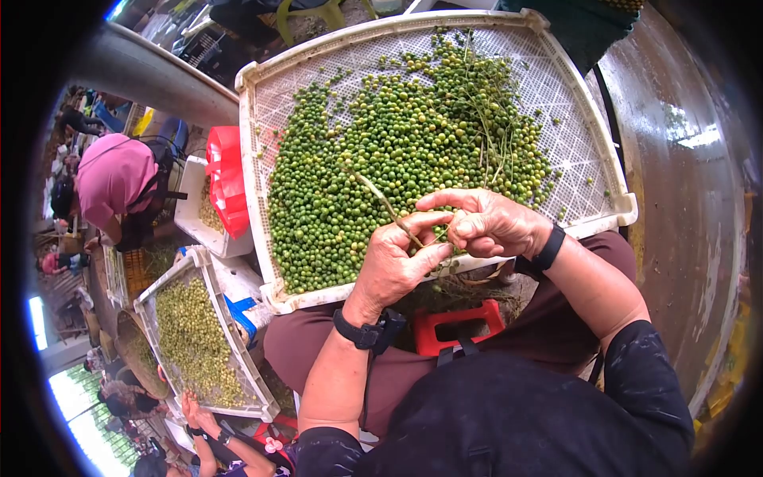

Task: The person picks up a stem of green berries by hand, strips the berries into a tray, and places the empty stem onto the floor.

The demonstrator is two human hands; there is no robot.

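Observation:
A large white mesh tray (256,179) in front of me holds a heap of small round green fruits (373,159), some yellowish. My left hand (401,258) is closed around a thin brownish-green stem (375,191), which slants up to the left over the fruits. Close beside it, my right hand (497,224) has its thumb and fingers pinched together at the stem's near end. What lies between those fingertips is too small to make out. Both hands are above the tray's near edge. Loose thin stalks (497,131) lie on the heap's right side.
A red stool (457,324) stands beneath the tray's near edge. To the left are a red bag (227,179), a white crate (191,191) and another tray (211,274) of yellowish fruits. Another person's hands (195,413) are near that tray; a person in pink (115,175) bends beyond.

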